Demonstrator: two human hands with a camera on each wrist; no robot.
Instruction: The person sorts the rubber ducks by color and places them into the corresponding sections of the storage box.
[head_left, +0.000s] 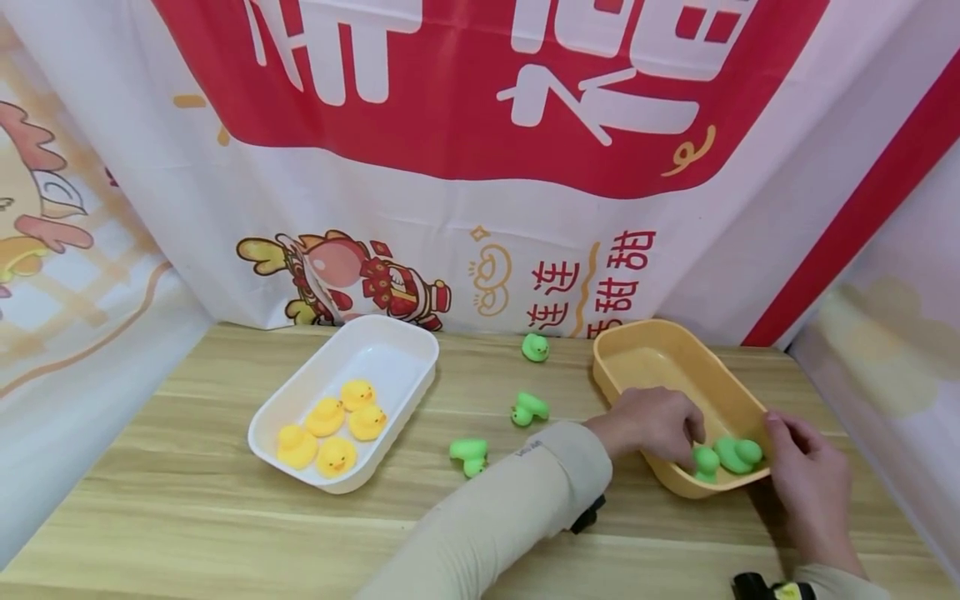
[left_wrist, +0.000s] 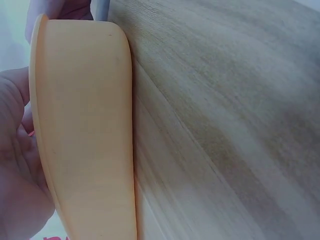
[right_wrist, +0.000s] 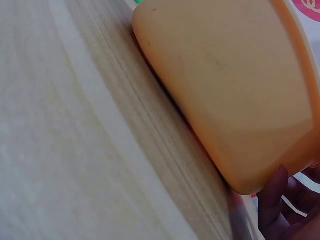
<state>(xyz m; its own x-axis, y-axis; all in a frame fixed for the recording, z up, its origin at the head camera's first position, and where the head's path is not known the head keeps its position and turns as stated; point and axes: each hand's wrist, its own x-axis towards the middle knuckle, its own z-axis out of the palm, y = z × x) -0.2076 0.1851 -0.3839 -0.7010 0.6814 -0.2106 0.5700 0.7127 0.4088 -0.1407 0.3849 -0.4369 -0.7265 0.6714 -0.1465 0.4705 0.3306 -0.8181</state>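
Note:
In the head view, my left hand (head_left: 660, 423) reaches over the near left side of an orange plastic basin (head_left: 660, 342). Its curled fingers are down at a green toy duck (head_left: 706, 461) and appear to hold it, though the fingertips are partly hidden. A second green duck (head_left: 738, 454) lies right beside that one, in the basin's near end. My right hand (head_left: 810, 471) grips the basin's right rim near the corner. The left wrist view shows the basin's outer wall (left_wrist: 85, 110) with the left hand's palm over the rim. Right-hand fingers (right_wrist: 274, 202) touch the corner in the right wrist view.
On the wooden table (head_left: 187, 517), a white basin (head_left: 401, 333) on the left holds several yellow ducks (head_left: 327, 417). Between the basins are three green ducks: one upright (head_left: 535, 347), one tipped over (head_left: 529, 409), and another tipped (head_left: 470, 456) by the left sleeve. Printed cloth (head_left: 450, 200) hangs behind.

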